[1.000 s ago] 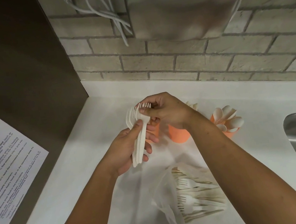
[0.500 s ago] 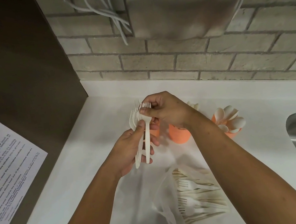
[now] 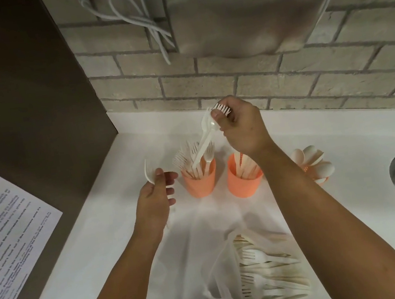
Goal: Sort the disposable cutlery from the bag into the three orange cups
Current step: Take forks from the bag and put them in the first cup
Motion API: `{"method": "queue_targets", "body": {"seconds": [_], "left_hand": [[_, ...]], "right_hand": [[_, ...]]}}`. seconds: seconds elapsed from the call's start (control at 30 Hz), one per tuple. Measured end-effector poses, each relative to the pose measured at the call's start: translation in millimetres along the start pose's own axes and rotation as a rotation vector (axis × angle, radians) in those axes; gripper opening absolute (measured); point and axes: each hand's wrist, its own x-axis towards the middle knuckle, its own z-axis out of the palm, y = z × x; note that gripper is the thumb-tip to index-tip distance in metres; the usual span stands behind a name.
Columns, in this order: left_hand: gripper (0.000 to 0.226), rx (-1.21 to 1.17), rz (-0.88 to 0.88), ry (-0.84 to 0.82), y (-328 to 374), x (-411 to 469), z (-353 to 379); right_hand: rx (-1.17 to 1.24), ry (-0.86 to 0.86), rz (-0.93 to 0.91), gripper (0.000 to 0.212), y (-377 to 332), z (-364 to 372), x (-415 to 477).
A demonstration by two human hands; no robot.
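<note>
Your right hand (image 3: 242,129) pinches a small stack of white forks (image 3: 206,135) up by the tines, thumb on top, fingers curled behind. Held that way, the handles hang down and lead into the fork cup (image 3: 200,184) just below your fingertips. The handle tips look to be at or inside the rim, tho the forks standing in there block the view, so can't say if they reach the bottom.

Your left hand (image 3: 154,202) grips one more fork (image 3: 147,173) betw. thumb and curled fingers, tines up past the thumb. It's parked just left of that cup, ready to follow.

Right of your right wrist, the middle cup (image 3: 244,186) holds flat pieces stood on end. The spoon cup (image 3: 323,180) sits beyond your forearm, bowls up. Heads-up keeps each type easy to read.

Below both wrists the clear bag (image 3: 208,263) lies open on the counter (image 3: 97,241) w/ plenty of cutlery (image 3: 269,274) inside, so I'd put sorting around halfway.

Next: lower and let go only once the handles seat, else the stack fans out and may tip the light cup.
</note>
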Motion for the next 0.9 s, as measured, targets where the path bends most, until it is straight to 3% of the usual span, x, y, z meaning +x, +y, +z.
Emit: {"method": "queue_targets", "body": {"seconds": [0.13, 0.3, 0.4, 0.6, 0.77, 0.9], "left_hand": [[0.046, -0.054, 0.022, -0.051, 0, 1, 4], [0.036, -0.087, -0.022, -0.152, 4, -1, 10], [0.024, -0.168, -0.085, -0.241, 11, -2, 13], [0.017, -0.156, -0.105, -0.251, 13, -1, 14], [0.008, -0.175, -0.126, -0.235, 16, -3, 14], [0.012, -0.198, -0.158, -0.231, 19, -4, 14]], "right_hand": [[-0.138, -0.045, -0.105, 0.009, 3, 12, -8], [-0.437, -0.288, -0.198, 0.017, 18, 35, -29], [-0.516, -0.218, -0.269, 0.023, 16, 33, -34], [-0.518, -0.248, -0.318, 0.008, 23, 37, -37], [-0.533, -0.175, -0.306, 0.051, 12, 42, -27], [-0.654, -0.497, -0.230, 0.061, 11, 58, -18]]}}
